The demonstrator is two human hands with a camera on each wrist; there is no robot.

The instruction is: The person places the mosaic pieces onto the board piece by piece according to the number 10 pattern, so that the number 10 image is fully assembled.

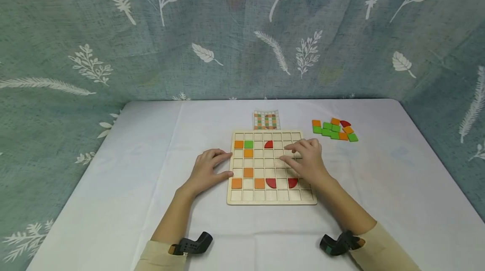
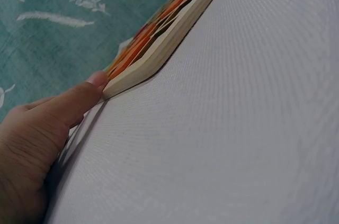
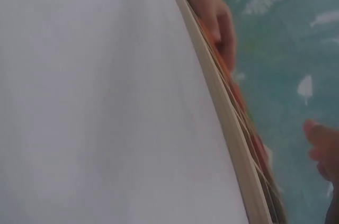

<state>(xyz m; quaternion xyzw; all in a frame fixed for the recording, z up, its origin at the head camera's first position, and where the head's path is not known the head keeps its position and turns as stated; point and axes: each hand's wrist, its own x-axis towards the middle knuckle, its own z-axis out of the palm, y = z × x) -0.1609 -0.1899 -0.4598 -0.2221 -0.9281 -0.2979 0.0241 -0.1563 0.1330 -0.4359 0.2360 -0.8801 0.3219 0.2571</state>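
Note:
A wooden grid board (image 1: 248,197) lies on the table, holding several orange squares (image 1: 248,172), a green square (image 1: 248,144) and three red quarter-round tiles (image 1: 268,144). At its left edge rests my left hand (image 1: 208,170), thumb and fingers spread and touching the rim. The left wrist view shows the thumb (image 2: 79,99) against a corner of the board. My right hand (image 1: 308,161) hovers over the right part of the grid, thumb and index finger apart, and no tile shows between them. In the right wrist view, only its fingertips appear at the right edge.
A small printed pattern card (image 1: 266,120) lies just behind the board. To the back right is a loose group of green, orange and red tiles (image 1: 335,128). White cloth (image 1: 113,199) covers the table, and a patterned curtain (image 1: 227,31) hangs behind it.

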